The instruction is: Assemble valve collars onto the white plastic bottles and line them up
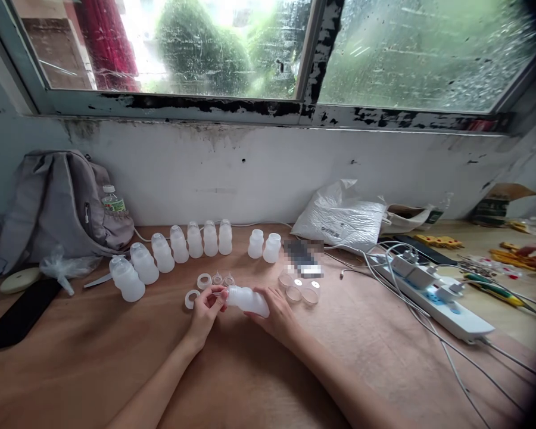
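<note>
A frosted white baby bottle [249, 300] lies on its side in the air just above the table, its neck to the left. My right hand [277, 310] is wrapped round its base end. My left hand [209, 304] pinches at the neck end; what its fingertips hold there is small and partly hidden, perhaps a clear nipple. Close to the left hand lie a white screw ring [204, 281], another white ring [191, 299] and two clear nipples [223, 279]. To the right of my right hand are several clear round caps [310, 296].
Several frosted bottles [163, 253] stand in a curved row at left, with two open bottles [263, 245] at centre. A grey backpack [58, 202], a silver bag [339, 217] and a cabled power strip [433, 298] line the sides. Another person's hand [533, 251] shows at far right.
</note>
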The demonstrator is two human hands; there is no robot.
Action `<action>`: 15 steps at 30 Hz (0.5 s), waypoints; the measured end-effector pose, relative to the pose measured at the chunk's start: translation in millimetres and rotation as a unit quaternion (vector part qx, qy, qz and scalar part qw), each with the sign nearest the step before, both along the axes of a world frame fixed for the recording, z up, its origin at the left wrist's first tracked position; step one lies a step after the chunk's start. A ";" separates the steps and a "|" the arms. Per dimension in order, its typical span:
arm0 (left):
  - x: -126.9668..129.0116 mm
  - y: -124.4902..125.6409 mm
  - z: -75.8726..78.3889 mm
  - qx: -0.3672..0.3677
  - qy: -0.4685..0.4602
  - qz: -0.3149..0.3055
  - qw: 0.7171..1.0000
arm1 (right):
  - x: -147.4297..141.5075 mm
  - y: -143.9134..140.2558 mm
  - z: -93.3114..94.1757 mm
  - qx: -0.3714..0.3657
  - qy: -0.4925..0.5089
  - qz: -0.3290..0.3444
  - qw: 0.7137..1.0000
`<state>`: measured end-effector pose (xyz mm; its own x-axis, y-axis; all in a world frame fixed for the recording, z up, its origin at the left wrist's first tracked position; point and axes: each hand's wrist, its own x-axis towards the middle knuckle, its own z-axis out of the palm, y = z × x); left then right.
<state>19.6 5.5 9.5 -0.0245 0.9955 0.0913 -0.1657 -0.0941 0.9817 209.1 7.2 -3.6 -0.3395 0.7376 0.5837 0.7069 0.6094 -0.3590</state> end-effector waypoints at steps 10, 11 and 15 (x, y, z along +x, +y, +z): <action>0.5 -4.1 3.3 -0.005 0.020 -0.005 1.000 | 3.6 -5.7 13.8 -0.002 -0.005 0.041 0.999; -0.1 -4.2 3.5 -0.004 0.018 -0.014 1.000 | 4.2 -6.9 15.0 -0.021 0.002 0.045 0.999; -1.8 -2.5 2.0 -0.003 -0.037 -0.047 0.998 | 6.2 -10.2 19.2 -0.095 0.010 0.054 0.994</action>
<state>17.8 3.0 11.6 0.0631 0.9942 0.0871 -0.2466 -0.0691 0.9667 215.3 -3.1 15.6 -0.4133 0.7945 0.4449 0.6325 0.6020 -0.4873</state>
